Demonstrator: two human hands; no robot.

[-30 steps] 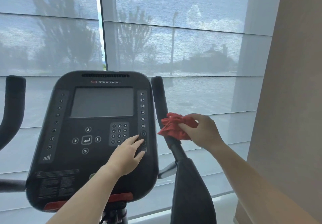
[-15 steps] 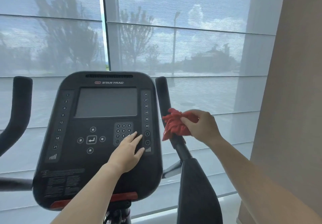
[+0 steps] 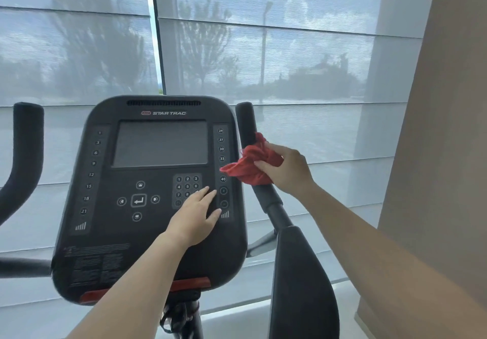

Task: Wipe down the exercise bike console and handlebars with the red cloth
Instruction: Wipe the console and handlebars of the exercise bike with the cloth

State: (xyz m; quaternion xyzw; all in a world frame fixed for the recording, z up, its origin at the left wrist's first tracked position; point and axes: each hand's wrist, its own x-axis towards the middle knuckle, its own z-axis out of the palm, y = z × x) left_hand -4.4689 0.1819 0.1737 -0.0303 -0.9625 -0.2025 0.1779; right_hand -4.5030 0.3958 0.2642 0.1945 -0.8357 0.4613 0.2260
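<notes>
The black exercise bike console [image 3: 147, 236] fills the lower middle, its dark screen above a keypad. My left hand [image 3: 196, 217] lies flat on the console's lower right, fingers spread over the keypad, holding nothing. The right handlebar [image 3: 247, 122] rises just right of the console. My right hand [image 3: 287, 170] grips the bunched red cloth [image 3: 250, 168] and presses it against that handlebar's shaft; a corner of the cloth overlaps the console's right edge. The left handlebar [image 3: 25, 149] curves up at the far left, untouched.
A black padded armrest [image 3: 303, 283] sits below the right handlebar. A large window with a grey mesh blind [image 3: 290, 61] stands right behind the bike. A beige wall [image 3: 448, 154] closes off the right side. The bike's stem [image 3: 184, 317] drops below the console.
My right hand has slid the red cloth a little up the right handlebar, and a cloth corner now reaches over the console's edge. My left hand stays on the console.
</notes>
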